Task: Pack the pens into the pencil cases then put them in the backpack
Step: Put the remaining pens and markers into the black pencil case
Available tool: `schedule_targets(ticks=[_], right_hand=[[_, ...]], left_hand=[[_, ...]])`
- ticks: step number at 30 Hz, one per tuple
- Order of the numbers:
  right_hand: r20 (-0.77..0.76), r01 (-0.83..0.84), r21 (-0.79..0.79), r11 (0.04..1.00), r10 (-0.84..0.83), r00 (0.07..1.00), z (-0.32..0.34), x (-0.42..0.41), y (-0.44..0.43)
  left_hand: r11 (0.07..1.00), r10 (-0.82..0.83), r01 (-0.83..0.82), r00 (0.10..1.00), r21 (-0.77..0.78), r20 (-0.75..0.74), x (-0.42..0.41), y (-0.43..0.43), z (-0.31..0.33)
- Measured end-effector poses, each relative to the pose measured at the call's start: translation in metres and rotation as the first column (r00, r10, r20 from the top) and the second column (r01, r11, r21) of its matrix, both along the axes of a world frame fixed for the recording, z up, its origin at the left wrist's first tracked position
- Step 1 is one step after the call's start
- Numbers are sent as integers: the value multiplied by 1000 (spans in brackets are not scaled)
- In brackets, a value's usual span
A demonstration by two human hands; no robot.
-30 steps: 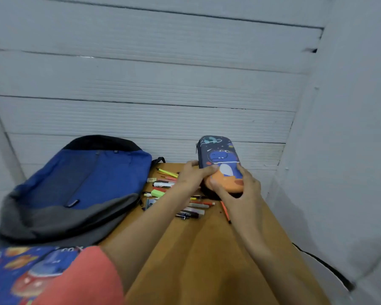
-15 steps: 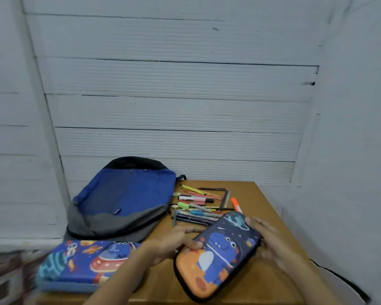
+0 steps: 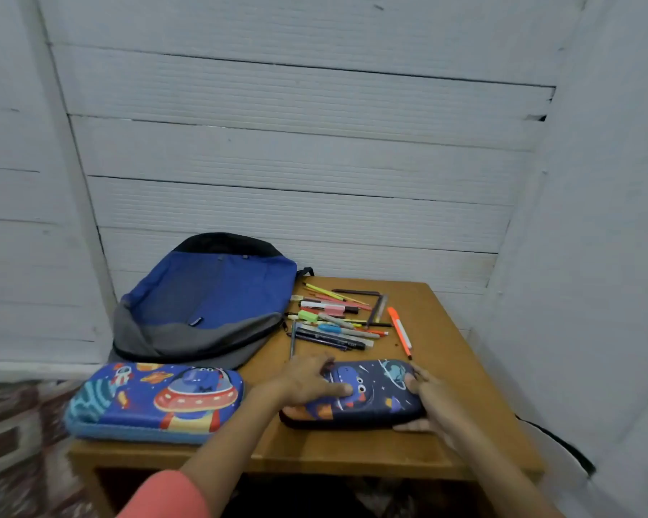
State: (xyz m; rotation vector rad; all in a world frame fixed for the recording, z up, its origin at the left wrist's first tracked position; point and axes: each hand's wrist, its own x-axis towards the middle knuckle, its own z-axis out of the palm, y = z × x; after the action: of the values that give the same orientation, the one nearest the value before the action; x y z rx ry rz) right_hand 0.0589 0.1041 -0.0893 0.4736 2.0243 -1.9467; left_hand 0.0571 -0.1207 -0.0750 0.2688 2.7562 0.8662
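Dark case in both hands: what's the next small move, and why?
Probably unzip it. The dark case lies flat on the table, looking closed; left hand and right hand hold its ends, and the pens lie loose behind it.

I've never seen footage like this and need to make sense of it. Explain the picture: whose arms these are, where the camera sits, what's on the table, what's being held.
No machine here: a person works with bare hands, and the one camera sits on their head, looking forward and down. On the wooden table lie a blue and grey backpack, a loose pile of pens and a blue pencil case with a flying saucer. The left hand and right hand grip the two ends of a dark pencil case resting on the table.
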Motion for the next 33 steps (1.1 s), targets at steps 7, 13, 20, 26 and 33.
schedule_targets(ticks=[7,13,20,26,33], right_hand=[[-166,-83,570,818,213,963,0,-8,12],[-228,-84,657,749,305,925,-15,-29,34],[-233,-86,768,635,402,886,-30,-38,31],[-340,-60,579,813,308,889,-27,-42,29],[-119,-402,311,861,455,883,5,-52,17]], left_hand=[[988,-56,52,998,-145,-23,3,1,-4],[988,-49,53,998,-146,37,2,0,-6],[989,-48,57,997,-137,66,0,0,-8],[981,-60,69,997,-183,51,3,1,-4],[982,-70,76,997,-174,42,5,1,-5]])
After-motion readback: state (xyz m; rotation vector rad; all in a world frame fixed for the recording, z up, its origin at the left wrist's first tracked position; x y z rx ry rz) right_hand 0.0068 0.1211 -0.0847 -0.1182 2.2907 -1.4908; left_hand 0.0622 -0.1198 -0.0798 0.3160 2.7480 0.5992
